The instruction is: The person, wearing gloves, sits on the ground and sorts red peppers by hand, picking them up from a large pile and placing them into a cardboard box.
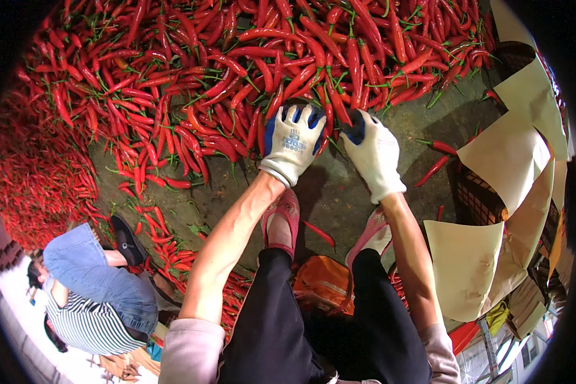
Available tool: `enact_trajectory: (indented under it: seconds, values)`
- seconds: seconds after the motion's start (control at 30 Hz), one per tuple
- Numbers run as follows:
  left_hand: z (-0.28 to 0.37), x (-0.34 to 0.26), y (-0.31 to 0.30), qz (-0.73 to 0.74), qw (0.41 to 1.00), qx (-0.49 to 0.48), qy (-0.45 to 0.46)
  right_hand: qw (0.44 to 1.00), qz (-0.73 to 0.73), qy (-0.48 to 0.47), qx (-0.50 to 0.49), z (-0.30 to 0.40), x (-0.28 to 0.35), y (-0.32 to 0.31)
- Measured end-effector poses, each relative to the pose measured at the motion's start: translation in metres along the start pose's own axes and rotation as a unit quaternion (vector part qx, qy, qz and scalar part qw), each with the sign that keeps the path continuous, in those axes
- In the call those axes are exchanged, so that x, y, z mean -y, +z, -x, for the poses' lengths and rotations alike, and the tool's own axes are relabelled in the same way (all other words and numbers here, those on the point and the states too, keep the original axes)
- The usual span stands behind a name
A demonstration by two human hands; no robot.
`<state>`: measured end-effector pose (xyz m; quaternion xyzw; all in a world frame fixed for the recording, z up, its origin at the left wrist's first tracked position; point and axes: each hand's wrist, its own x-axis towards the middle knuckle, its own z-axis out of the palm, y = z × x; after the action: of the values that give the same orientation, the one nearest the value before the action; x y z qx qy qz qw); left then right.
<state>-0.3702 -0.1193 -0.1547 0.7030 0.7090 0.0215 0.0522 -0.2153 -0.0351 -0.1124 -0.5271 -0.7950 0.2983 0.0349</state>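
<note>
A large heap of red chili peppers (288,53) with green stems spreads over the floor before me. My left hand (294,137), in a white knit glove with a blue-coated palm, lies over peppers at the heap's near edge. Its fingers point away from me and their tips bend down out of sight, so any grip is hidden. To its right my right hand (374,149), gloved the same way, is turned inward beside the peppers. A single red chili pepper (337,103) points down between the two hands. Whether my right fingers hold anything is hidden.
Plastic crates (480,194) lined with brown paper sheets (506,158) stand along the right. Loose chili peppers (320,234) lie near my pink shoes (288,218). An orange bag-like item (321,278) sits between my legs. Another person (105,293) sits at lower left.
</note>
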Motion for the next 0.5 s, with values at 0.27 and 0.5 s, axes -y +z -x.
enact_trajectory:
  seconds: [0.27, 0.5]
  values:
    - [0.064, 0.008, 0.013, 0.079, 0.996, -0.047, 0.022, 0.987, -0.104, 0.072, 0.095, 0.012, -0.021, 0.037]
    - [0.065, 0.009, -0.029, 0.261, 0.958, -0.083, -0.086, 0.929, -0.345, 0.138, 0.005, 0.057, -0.051, 0.032]
